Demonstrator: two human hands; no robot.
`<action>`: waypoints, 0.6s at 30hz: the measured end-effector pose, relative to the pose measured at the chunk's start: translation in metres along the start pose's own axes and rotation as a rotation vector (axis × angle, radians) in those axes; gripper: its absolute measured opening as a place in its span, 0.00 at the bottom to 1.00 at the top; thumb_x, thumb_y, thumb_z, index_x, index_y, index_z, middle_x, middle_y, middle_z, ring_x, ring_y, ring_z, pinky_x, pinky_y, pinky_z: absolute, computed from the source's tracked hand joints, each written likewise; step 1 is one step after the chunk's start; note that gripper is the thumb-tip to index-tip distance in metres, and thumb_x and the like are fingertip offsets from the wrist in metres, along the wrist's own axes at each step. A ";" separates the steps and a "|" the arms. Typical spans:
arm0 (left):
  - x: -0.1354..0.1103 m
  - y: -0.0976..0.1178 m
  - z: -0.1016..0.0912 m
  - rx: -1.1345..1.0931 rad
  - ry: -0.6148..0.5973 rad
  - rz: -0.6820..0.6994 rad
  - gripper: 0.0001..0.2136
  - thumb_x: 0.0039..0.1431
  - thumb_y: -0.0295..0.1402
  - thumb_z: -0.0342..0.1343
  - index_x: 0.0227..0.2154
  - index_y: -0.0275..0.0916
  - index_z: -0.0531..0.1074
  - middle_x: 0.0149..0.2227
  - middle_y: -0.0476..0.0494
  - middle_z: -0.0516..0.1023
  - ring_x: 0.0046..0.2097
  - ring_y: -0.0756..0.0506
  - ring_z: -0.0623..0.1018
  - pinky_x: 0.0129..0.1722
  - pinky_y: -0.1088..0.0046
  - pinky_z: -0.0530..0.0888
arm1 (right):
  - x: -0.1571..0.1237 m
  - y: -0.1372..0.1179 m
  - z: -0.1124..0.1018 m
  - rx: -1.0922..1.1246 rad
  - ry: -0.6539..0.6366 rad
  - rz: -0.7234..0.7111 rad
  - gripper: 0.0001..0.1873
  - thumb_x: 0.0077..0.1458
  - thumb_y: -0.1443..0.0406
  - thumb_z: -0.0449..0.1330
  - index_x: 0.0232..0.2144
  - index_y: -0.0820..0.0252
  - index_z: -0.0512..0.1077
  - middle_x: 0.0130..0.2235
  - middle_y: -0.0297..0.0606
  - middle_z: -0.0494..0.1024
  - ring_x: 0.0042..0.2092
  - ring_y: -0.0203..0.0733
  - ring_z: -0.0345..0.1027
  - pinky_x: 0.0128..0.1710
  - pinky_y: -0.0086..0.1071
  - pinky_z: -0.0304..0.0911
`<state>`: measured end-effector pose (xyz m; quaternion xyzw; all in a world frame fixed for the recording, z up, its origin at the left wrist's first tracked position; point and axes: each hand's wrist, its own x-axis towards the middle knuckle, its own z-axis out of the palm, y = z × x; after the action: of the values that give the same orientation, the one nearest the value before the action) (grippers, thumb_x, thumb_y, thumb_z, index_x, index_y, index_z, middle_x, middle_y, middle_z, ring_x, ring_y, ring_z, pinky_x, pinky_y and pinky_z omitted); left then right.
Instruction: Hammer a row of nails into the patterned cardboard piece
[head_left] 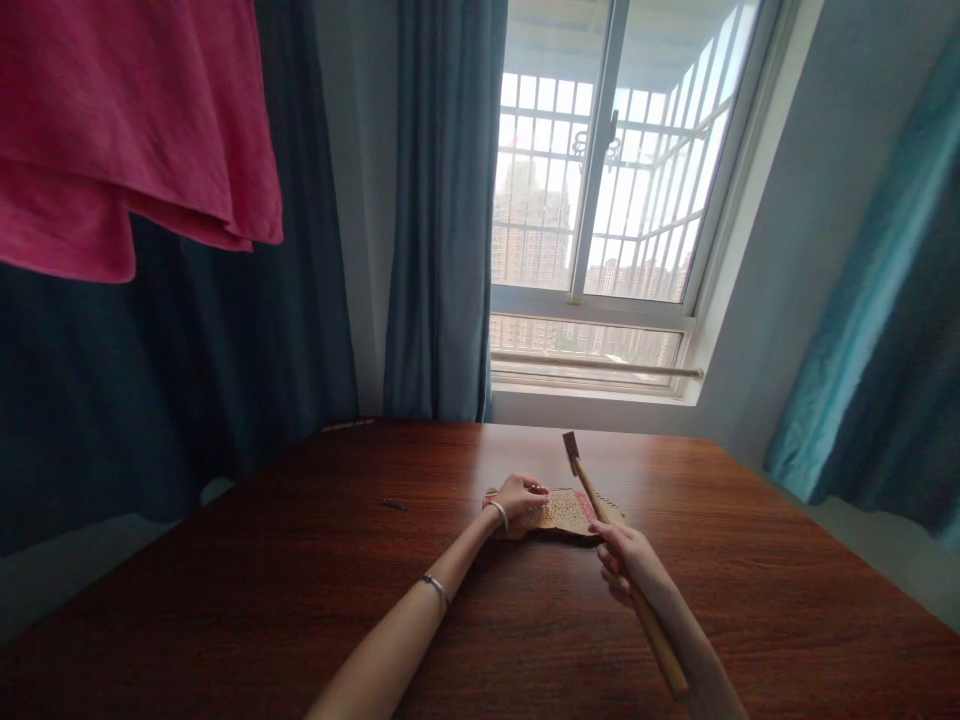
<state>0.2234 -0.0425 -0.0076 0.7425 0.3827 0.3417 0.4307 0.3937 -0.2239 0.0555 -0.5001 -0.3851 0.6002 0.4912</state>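
A flat tan perforated piece [564, 512] with a pink patch lies on the dark wooden table [300, 600]. My left hand [517, 495] rests on its left end with fingers curled in a pinch; what they hold is too small to make out. My right hand [626, 560] is closed round the wooden handle of a small hammer [600, 505]. The hammer's dark head is raised above the piece's far edge and its handle runs back along my forearm.
A small dark object [394, 504] lies on the table to the left of my left hand. Behind the table is a barred window [600, 200] with blue curtains [442, 220]. A pink cloth [127, 130] hangs at upper left.
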 end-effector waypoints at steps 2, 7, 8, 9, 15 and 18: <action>-0.001 0.005 -0.003 -0.056 -0.025 -0.020 0.21 0.39 0.39 0.64 0.38 0.32 0.77 0.34 0.40 0.79 0.37 0.45 0.76 0.35 0.73 0.70 | 0.003 0.007 -0.013 -0.129 0.153 -0.124 0.17 0.42 0.53 0.60 0.30 0.59 0.65 0.11 0.20 0.59 0.09 0.27 0.49 0.07 0.21 0.42; -0.001 0.015 -0.013 -0.114 0.057 -0.029 0.26 0.49 0.50 0.54 0.37 0.29 0.77 0.34 0.37 0.79 0.36 0.44 0.76 0.37 0.71 0.70 | 0.012 0.024 -0.062 -0.331 0.408 -0.246 0.10 0.40 0.59 0.60 0.24 0.60 0.67 0.12 0.23 0.60 0.09 0.29 0.51 0.08 0.23 0.46; 0.000 0.015 -0.015 -0.135 0.085 -0.032 0.27 0.50 0.52 0.52 0.37 0.28 0.77 0.33 0.36 0.79 0.36 0.44 0.77 0.37 0.71 0.70 | 0.013 0.026 -0.073 -0.396 0.443 -0.253 0.10 0.40 0.59 0.59 0.22 0.60 0.67 0.12 0.24 0.61 0.10 0.30 0.53 0.09 0.24 0.48; 0.001 0.015 -0.016 -0.165 0.115 -0.038 0.29 0.51 0.53 0.50 0.36 0.28 0.76 0.32 0.36 0.79 0.35 0.44 0.77 0.37 0.71 0.70 | 0.013 0.027 -0.084 -0.470 0.483 -0.235 0.10 0.41 0.59 0.58 0.22 0.60 0.67 0.12 0.25 0.61 0.11 0.33 0.55 0.09 0.25 0.49; 0.003 0.006 -0.020 -0.313 0.281 -0.102 0.32 0.51 0.56 0.45 0.34 0.27 0.76 0.29 0.35 0.79 0.33 0.45 0.78 0.35 0.71 0.71 | 0.003 0.025 -0.128 -0.998 0.647 -0.150 0.13 0.45 0.58 0.53 0.25 0.60 0.73 0.23 0.41 0.76 0.27 0.48 0.72 0.26 0.33 0.62; 0.001 0.004 -0.020 -0.337 0.308 -0.079 0.30 0.51 0.55 0.46 0.32 0.28 0.76 0.28 0.36 0.79 0.32 0.45 0.78 0.35 0.71 0.71 | -0.002 0.023 -0.135 -1.180 0.662 -0.097 0.17 0.47 0.57 0.52 0.32 0.60 0.75 0.33 0.48 0.80 0.37 0.53 0.74 0.34 0.34 0.62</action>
<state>0.2084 -0.0351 0.0037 0.5838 0.4102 0.4929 0.4980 0.5213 -0.2352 0.0061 -0.8240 -0.4996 0.0822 0.2542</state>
